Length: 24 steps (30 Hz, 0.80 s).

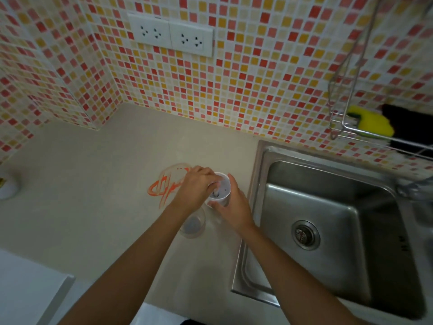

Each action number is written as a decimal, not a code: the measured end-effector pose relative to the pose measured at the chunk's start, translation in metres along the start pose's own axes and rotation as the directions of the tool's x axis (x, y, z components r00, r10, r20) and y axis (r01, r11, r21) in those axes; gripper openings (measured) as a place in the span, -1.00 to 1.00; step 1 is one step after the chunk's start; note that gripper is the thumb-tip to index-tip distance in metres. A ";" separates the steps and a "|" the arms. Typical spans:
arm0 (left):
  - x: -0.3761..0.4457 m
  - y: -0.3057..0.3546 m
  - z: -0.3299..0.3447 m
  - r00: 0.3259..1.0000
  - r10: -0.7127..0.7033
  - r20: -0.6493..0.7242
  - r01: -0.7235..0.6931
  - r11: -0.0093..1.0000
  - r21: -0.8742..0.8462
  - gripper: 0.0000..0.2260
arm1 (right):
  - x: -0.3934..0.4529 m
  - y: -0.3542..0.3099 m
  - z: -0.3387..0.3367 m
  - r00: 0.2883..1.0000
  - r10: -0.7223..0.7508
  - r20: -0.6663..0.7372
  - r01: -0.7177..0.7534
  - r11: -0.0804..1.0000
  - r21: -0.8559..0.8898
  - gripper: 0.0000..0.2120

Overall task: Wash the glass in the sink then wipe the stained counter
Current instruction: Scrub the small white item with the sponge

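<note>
Head view: two hands meet over one white cup (220, 190) on the table (93, 219), just left of the single steel sink (328, 219). The right hand (230, 207) wraps the cup's side, grasping it; the left hand (195, 187) has fingertips dipped into its mouth. One clear glass (192, 225) stands on the table just beside the cup, under the left wrist. One orange stain (165, 186) lies beside the left hand. One yellow sponge (371, 121) sits in the wire rack (337, 127); two socket plates (171, 35) hang on the tiles.
</note>
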<state>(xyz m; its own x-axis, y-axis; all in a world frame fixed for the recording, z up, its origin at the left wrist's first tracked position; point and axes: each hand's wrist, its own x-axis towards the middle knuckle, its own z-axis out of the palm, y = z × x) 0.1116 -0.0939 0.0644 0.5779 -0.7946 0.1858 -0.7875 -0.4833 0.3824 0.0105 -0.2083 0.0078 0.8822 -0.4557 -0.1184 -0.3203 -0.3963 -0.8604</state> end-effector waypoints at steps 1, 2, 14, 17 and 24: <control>0.002 -0.002 0.000 1.000 0.007 0.007 -0.007 1.000 0.008 -0.81 | 0.000 0.000 0.001 1.000 0.008 -0.007 -0.008 1.000 -0.001 -0.20; 0.004 -0.003 0.000 1.000 0.028 0.013 -0.028 0.999 0.020 -0.87 | 0.000 -0.001 0.001 1.000 0.005 -0.016 -0.004 1.000 0.013 -0.23; 0.012 0.012 -0.023 0.984 0.013 -0.175 -0.016 1.000 -0.014 -0.80 | 0.000 -0.004 -0.014 0.994 0.090 0.056 -0.085 0.992 -0.095 0.15; 0.014 0.022 -0.019 0.977 -0.055 -0.208 0.027 0.990 -0.138 -0.86 | -0.010 0.000 -0.056 0.994 0.109 -0.032 -0.113 0.981 -0.157 0.00; 0.047 0.087 -0.004 0.975 0.013 -0.222 -0.057 0.980 -0.193 -0.89 | -0.043 -0.049 -0.191 0.844 -0.192 -0.501 0.094 0.972 -0.215 -0.68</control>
<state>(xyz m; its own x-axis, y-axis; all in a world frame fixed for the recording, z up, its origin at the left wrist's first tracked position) 0.0704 -0.1718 0.1100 0.6008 -0.6995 0.3869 -0.7629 -0.3574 0.5387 -0.0779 -0.3218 0.1495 0.6331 -0.7077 0.3137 -0.3031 -0.5995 -0.7408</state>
